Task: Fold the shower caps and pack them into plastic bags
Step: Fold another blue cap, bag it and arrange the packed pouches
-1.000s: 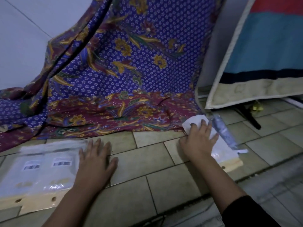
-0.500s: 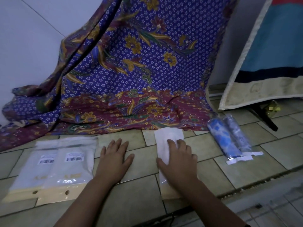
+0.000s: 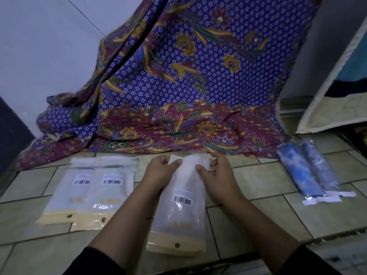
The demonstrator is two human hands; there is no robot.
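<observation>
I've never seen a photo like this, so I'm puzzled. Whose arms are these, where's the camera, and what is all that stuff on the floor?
There is no robot here, just a person. The camera sits on their head and looks down, so you see their own two arms reaching out, as if through their eyes. The left hand and right hand both pinch the top end of a plastic bag, which rests on the tiled floor. The bag has a barcode sticker. It is hard to tell whether anything is inside it. To the left lie two other bags, side by side. To the right lie two blue rolls, also side by side. Behind everything hangs a flowery cloth, purple and red, spilling onto the floor.
</observation>
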